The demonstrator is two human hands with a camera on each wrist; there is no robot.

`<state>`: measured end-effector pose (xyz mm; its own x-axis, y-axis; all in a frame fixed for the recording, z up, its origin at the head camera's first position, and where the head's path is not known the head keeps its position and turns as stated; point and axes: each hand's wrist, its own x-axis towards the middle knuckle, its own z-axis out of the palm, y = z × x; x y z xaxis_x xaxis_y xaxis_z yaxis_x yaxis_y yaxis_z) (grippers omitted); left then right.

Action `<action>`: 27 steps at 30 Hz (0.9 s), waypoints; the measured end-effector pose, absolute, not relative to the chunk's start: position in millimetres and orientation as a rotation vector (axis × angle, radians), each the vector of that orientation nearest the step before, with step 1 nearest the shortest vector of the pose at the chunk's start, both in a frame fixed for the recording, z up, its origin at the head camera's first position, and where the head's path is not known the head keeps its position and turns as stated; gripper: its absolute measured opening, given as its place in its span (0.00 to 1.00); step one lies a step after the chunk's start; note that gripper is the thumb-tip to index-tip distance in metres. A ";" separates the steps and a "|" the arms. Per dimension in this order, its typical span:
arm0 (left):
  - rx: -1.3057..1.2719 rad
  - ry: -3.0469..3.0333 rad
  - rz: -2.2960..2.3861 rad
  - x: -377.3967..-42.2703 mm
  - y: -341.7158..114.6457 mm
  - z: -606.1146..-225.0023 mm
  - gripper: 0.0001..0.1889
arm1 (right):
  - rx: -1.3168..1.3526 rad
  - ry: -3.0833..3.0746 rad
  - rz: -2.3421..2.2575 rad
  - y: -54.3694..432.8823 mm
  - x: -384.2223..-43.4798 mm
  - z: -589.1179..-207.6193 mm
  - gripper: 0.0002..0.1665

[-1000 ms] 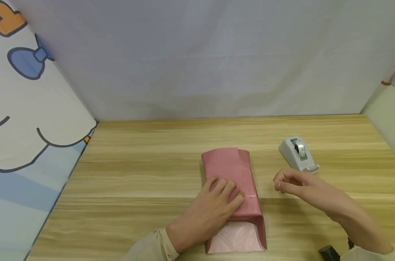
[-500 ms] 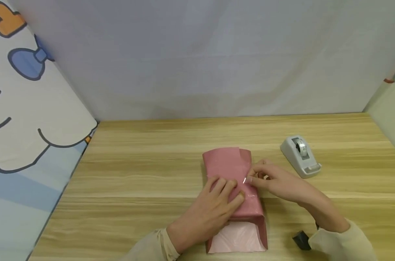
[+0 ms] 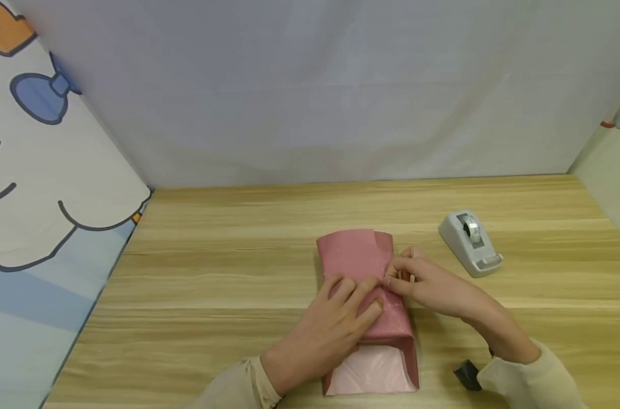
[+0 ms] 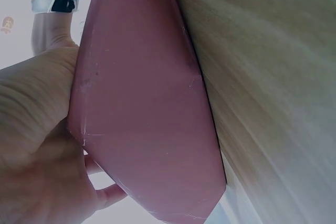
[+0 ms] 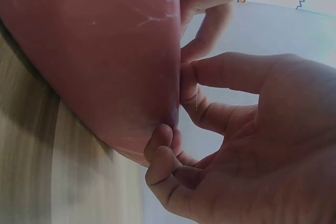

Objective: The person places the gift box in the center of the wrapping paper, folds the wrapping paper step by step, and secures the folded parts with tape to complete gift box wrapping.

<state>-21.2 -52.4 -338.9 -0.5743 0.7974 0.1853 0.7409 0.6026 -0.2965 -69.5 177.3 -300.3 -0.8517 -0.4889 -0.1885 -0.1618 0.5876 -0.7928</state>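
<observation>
A pink paper-wrapped package (image 3: 353, 250) lies on the table, its near end unfolded and showing a paler inner side. My left hand (image 3: 327, 329) rests across its top, fingers spread and pressing the paper down. At the paper's seam, my right hand (image 3: 432, 284) pinches a small piece of clear tape (image 5: 197, 99) between thumb and forefinger, touching the package. Its other fingers rest along the package's side in the right wrist view. The left forefinger reaches close to the right fingertips. In the left wrist view, the package's smooth pink side (image 4: 147, 87) fills the middle.
A grey tape dispenser (image 3: 470, 244) with a roll in it stands right of the package, beyond the right hand. The wood-grain table (image 3: 212, 255) ends at a pale curtain (image 3: 340, 113) behind and a cartoon-printed panel (image 3: 59, 170) on the left.
My right hand has come left from beside the dispenser to the package's seam, bringing the tape onto the paper. The left forefinger has stretched toward it; the package has stayed in place.
</observation>
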 end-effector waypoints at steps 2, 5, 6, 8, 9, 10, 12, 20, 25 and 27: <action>-1.249 -2.534 0.264 -21.7 -52.3 -339.2 0.25 | -0.535 2.456 -1.133 176.2 -69.6 -300.3 0.09; -1.248 -2.533 0.262 -22.1 -52.2 -339.6 0.25 | -0.536 2.493 -1.101 175.2 -69.1 -300.6 0.09; -1.248 -2.532 0.262 -22.1 -52.1 -339.7 0.25 | -0.533 2.502 -1.093 175.0 -68.8 -300.8 0.09; -1.248 -2.533 0.259 -22.1 -52.0 -339.6 0.24 | -0.530 2.525 -1.071 174.6 -68.4 -301.2 0.10; -1.249 -2.534 0.257 -21.9 -51.9 -339.5 0.24 | -0.526 2.538 -1.060 174.2 -68.1 -301.0 0.10; -1.248 -2.535 0.256 -21.8 -52.0 -339.4 0.24 | -0.521 2.554 -1.044 173.9 -67.8 -300.7 0.10; -1.245 -2.535 0.261 -21.3 -52.0 -339.0 0.24 | -0.513 2.588 -1.008 172.5 -67.3 -299.8 0.10; -1.241 -2.537 0.256 -20.1 -52.1 -338.9 0.21 | -0.440 2.693 -0.853 165.5 -65.5 -295.0 0.13; -1.240 -2.539 0.258 -20.3 -51.9 -339.7 0.20 | -0.438 2.725 -0.796 167.3 -69.6 -295.4 0.18; -1.240 -2.540 0.258 -20.4 -52.1 -340.2 0.20 | -0.438 2.740 -0.784 171.1 -71.9 -296.1 0.22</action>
